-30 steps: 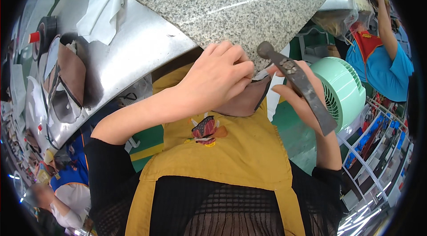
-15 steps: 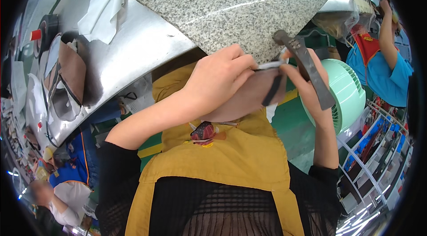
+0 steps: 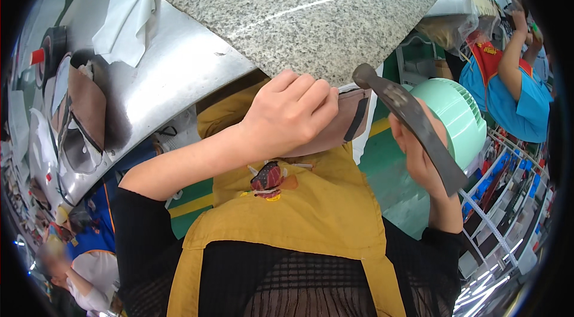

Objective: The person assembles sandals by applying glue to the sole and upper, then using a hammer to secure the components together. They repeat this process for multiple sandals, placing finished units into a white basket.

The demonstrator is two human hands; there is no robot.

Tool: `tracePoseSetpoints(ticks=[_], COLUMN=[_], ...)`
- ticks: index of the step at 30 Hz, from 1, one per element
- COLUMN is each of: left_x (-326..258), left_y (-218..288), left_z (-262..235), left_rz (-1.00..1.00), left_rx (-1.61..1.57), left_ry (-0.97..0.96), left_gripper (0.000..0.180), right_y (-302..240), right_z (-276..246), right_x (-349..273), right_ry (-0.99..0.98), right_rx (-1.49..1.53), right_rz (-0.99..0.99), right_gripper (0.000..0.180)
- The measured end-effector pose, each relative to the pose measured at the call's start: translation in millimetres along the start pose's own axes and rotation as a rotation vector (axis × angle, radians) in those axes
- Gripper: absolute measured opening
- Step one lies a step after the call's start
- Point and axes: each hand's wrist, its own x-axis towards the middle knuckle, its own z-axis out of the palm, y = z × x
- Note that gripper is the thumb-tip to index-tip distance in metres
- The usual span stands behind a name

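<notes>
While the left hand (image 3: 293, 105) is bent over the top edge of the brown piece (image 3: 326, 138) and seems to pinch it, its fingertips are hidden, so I cannot tell how tight the grip is. The piece is at the near corner of the stone (image 3: 335, 24), and its low end hangs by the yellow apron (image 3: 299, 221). The right hand (image 3: 418, 149) is curled to hold the hammer (image 3: 412, 123).

The left fingers could get hurt by a bad swing, because the hammer's round end is near them. The piece could also slip or fold, since just one hand seems to hold it.

The stone is flat, gray and spotty, beside a shiny metal table (image 3: 179, 60). On the table lie a white cloth (image 3: 125, 21), a black roll (image 3: 58, 42) and more brown parts (image 3: 86, 102). A green fan (image 3: 457, 120) is just past the right hand. The floor (image 3: 388, 179) is green, and a person in blue (image 3: 526, 108) is off to the right.
</notes>
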Motion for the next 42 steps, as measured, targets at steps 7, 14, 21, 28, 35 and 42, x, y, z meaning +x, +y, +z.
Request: tracePoseSetpoints(ticks=[7, 14, 21, 28, 35, 42], left_x=[0, 3, -7, -5, -3, -12], left_y=[-1, -6, -9, -5, -1, -9], left_z=[1, -3, -4, -5, -12, -12], left_rz=[-0.014, -0.168, -0.048, 0.006, -0.082, -0.088], left_rx=[-0.011, -0.153, -0.084, -0.056, -0.05, -0.114], left_ry=[0.051, -0.05, 0.0, -0.006, -0.067, -0.066], left_gripper=[0.031, 0.025, 0.026, 0.027, 0.026, 0.025], right_y=[-3, -4, -4, -11, -11, -11], right_z=[2, 9, 1, 0, 9, 6], right_x=[4, 10, 9, 13, 15, 15], right_ry=[-0.09, -0.157, -0.111, -0.209, -0.247, -0.189], right_rx=[-0.046, -0.177, -0.03, -0.193, -0.262, -0.16], right_rz=[-0.003, -0.003, 0.023, -0.031, -0.065, -0.053], right_gripper=[0.027, 0.028, 0.026, 0.038, 0.045, 0.035])
